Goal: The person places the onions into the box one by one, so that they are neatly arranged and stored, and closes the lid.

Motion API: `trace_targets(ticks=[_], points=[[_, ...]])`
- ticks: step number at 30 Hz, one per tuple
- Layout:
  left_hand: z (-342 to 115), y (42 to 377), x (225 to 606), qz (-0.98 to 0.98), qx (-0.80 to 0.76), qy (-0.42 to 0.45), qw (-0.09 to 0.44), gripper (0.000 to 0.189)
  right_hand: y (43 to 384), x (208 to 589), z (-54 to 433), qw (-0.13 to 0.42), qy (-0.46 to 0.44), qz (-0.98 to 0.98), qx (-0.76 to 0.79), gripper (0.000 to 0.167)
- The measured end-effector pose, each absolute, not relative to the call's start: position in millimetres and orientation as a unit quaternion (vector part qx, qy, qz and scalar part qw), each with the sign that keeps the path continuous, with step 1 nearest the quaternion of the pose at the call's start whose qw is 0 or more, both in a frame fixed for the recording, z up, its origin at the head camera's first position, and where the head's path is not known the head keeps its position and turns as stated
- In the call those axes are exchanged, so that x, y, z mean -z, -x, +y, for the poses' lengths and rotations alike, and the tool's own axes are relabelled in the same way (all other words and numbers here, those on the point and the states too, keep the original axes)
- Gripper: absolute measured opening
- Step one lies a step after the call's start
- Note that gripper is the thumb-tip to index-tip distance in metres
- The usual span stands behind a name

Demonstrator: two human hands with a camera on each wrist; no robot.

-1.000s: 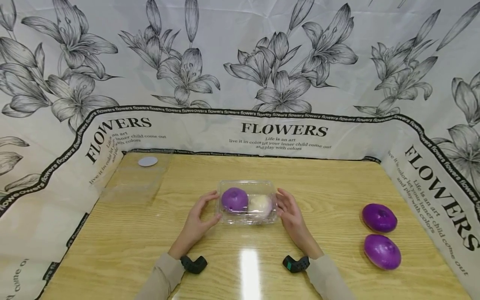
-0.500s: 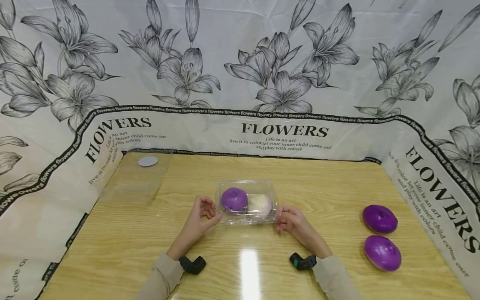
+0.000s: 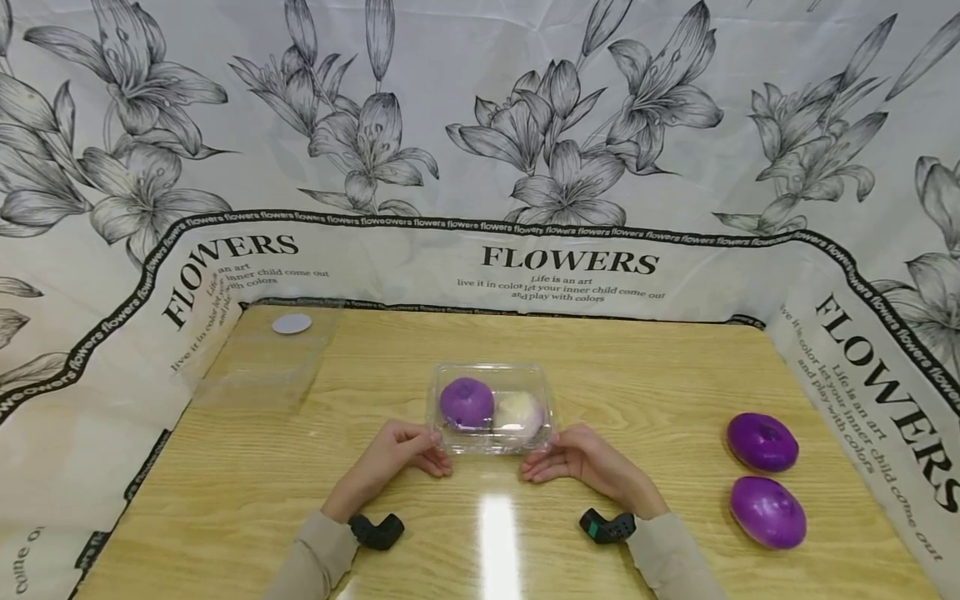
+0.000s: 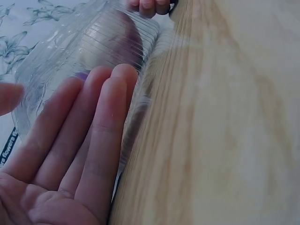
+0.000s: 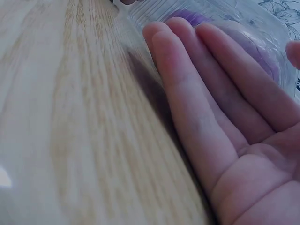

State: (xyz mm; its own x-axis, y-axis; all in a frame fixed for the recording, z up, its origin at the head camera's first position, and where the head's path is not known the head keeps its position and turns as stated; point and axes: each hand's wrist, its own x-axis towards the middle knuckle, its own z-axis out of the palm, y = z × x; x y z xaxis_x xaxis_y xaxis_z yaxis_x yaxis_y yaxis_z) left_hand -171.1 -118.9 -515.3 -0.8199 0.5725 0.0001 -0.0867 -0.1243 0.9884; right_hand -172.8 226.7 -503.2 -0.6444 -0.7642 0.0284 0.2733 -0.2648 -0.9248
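A clear plastic clamshell box [image 3: 487, 450] stands in the middle of the table, holding a round purple thing like an onion or turnip [image 3: 467, 403] and a paler cream-and-purple one [image 3: 519, 415]. My left hand [image 3: 393, 458] is at the box's near left corner, thumb near the rim, fingers straight and low along the front. At the near right corner, my right hand [image 3: 588, 462] mirrors it. Both wrist views show extended fingers beside the box wall, left fingers [image 4: 98, 136] and right fingers [image 5: 201, 98], thumbs apart. Whether the fingertips touch the box is unclear.
Two more shiny purple onion-like things [image 3: 762, 442] lie on the wooden table [image 3: 660, 375] at the right. A transparent plastic piece [image 3: 255, 367] with a white oval disc [image 3: 292, 323] lies at the back left. Flower-printed cloth [image 3: 562, 192] encloses the table's back and sides.
Both hands have slid from the box's sides toward me, round to its near corners. The fingers, more bent half a second ago, are now straighter. The box has barely moved.
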Motion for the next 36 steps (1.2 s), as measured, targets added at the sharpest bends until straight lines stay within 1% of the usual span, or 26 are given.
trace_targets(ticks=[3,7,12,16,20,25,31,36], points=[[-118.8,170.9,516.0,0.599,-0.737,-0.199,0.241,0.041,172.2,503.5,225.7,0.352,0.239,0.48,0.767,0.039],[-118.9,171.3,517.9,0.585,-0.749,-0.195,0.243,0.036,170.7,503.6,223.4,0.364,0.231,0.451,0.782,0.038],[-118.3,170.0,518.4,0.576,-0.763,-0.19,0.222,0.028,170.4,504.2,220.6,0.368,0.244,0.428,0.789,0.039],[-116.5,167.4,518.3,0.571,-0.78,-0.174,0.188,0.017,171.1,504.6,221.9,0.352,0.25,0.437,0.789,0.041],[-115.4,166.4,518.0,0.573,-0.788,-0.148,0.172,0.013,170.6,502.9,225.8,0.322,0.219,0.485,0.783,0.037],[-116.3,167.7,519.2,0.573,-0.789,-0.129,0.181,0.012,170.1,499.5,229.2,0.305,0.187,0.517,0.777,0.033],[-116.0,166.9,515.2,0.574,-0.788,-0.115,0.19,0.012,169.9,497.8,225.5,0.292,0.17,0.514,0.788,0.037],[-114.1,164.0,513.2,0.564,-0.798,-0.101,0.186,0.008,169.9,498.6,221.4,0.29,0.16,0.513,0.792,0.038]])
